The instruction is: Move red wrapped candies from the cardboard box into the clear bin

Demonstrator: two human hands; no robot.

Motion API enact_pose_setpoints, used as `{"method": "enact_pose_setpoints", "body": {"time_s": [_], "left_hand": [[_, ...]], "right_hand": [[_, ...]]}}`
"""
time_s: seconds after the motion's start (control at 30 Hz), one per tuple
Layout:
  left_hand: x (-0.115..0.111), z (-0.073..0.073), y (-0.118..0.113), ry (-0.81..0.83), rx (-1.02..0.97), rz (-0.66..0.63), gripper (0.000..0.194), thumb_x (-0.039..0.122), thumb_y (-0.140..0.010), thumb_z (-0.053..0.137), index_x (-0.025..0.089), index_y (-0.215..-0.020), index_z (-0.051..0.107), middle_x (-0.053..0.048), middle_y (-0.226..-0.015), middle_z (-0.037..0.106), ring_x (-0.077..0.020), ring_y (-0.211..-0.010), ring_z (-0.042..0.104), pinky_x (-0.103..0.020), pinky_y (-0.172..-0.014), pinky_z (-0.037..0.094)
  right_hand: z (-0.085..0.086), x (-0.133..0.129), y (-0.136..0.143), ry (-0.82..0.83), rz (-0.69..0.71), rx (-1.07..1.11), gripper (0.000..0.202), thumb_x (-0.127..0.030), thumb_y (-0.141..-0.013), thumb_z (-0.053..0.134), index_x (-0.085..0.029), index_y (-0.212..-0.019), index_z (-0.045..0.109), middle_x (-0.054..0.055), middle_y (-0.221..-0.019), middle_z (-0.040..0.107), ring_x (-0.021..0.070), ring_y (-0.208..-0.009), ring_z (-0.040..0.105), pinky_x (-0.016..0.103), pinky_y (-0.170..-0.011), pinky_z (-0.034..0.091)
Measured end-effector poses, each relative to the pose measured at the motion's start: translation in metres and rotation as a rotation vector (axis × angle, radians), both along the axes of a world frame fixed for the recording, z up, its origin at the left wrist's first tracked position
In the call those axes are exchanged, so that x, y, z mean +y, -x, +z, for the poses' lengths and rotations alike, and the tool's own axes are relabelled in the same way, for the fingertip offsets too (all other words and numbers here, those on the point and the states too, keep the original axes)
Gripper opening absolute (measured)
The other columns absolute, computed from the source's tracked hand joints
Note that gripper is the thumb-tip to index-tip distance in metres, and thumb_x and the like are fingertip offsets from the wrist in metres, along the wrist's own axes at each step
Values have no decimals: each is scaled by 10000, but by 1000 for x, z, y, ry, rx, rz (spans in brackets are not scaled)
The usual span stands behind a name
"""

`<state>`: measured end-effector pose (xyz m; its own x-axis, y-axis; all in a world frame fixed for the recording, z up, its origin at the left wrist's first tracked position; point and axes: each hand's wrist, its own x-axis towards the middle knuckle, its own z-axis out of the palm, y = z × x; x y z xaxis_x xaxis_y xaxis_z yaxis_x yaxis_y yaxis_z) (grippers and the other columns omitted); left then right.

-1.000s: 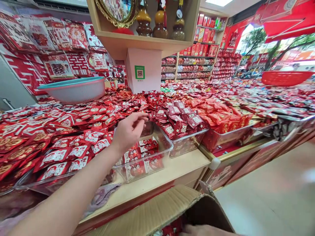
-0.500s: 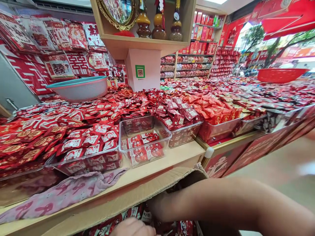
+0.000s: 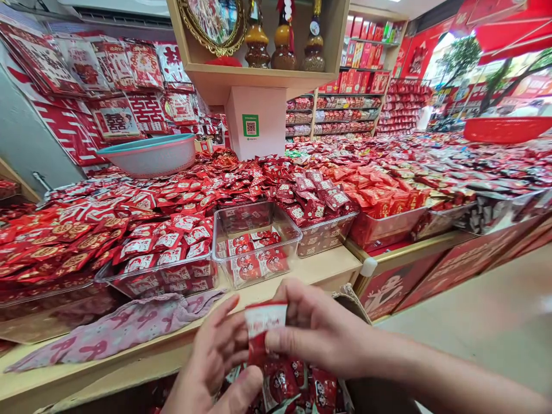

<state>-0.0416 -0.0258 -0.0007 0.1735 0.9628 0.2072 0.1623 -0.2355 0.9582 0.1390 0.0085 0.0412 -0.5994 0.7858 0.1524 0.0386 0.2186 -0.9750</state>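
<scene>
My right hand [image 3: 314, 333] is closed on a small red and white packet [image 3: 262, 330], thumb across its front. Beside it my left hand [image 3: 215, 356] is cupped with its fingers apart, close to the packet's left edge; whether it touches the packet is unclear. Both hands are above a cardboard box [image 3: 116, 388] with more red packets [image 3: 282, 385] inside. Behind the hands, a clear plastic bin [image 3: 259, 248] on the counter holds several red and white packets at its bottom.
Fuller bins of red packets [image 3: 168, 253] and maroon packets [image 3: 319, 201] flank the clear bin. A pink patterned cloth [image 3: 125, 328] lies along the counter's front edge. Farther back are a blue-grey basin [image 3: 150, 158], a wooden display shelf [image 3: 263, 75] and a red basin [image 3: 504, 129].
Both hands have come up out of the cardboard box. A packet now shows in my right hand, and my left hand has opened beside it. The view has shifted slightly.
</scene>
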Motion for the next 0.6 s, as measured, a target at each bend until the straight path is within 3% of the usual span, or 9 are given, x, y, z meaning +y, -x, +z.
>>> {"method": "enact_pose_setpoints", "body": {"time_s": [0.1, 0.3, 0.43, 0.6], "left_hand": [[7, 6, -19, 249, -144, -79, 584, 333, -715, 583, 293, -1241, 333, -64, -1077, 603, -187, -843, 616, -307, -726, 516], [12, 25, -34, 487, -142, -39, 679, 361, -676, 614, 212, -1267, 316, -3, -642, 639, -133, -522, 593, -229, -466, 475], [6, 36, -38, 487, -143, 20, 621, 379, -673, 612, 202, -1225, 389, -5, -640, 633, -138, -569, 583, -234, -513, 473], [-2, 25, -35, 396, -55, -4, 599, 451, -730, 515, 261, -1265, 325, -8, -738, 642, -157, -647, 587, -261, -597, 496]], "right_hand": [[-12, 2, 7, 215, -124, 298, 242, -364, -724, 555, -161, -777, 435, -9, -700, 563, 68, -583, 518, 189, -525, 417], [-22, 8, 7, 439, -197, 485, 274, -374, -711, 576, -144, -656, 436, -33, -553, 518, 45, -449, 446, 171, -446, 359], [-21, 9, 2, 428, -214, 506, 266, -360, -714, 578, -140, -643, 446, -23, -557, 531, 48, -462, 458, 178, -461, 371], [-23, -4, 2, 340, -57, 477, 254, -314, -681, 617, -173, -852, 493, -4, -689, 585, 91, -560, 538, 220, -520, 435]]}}
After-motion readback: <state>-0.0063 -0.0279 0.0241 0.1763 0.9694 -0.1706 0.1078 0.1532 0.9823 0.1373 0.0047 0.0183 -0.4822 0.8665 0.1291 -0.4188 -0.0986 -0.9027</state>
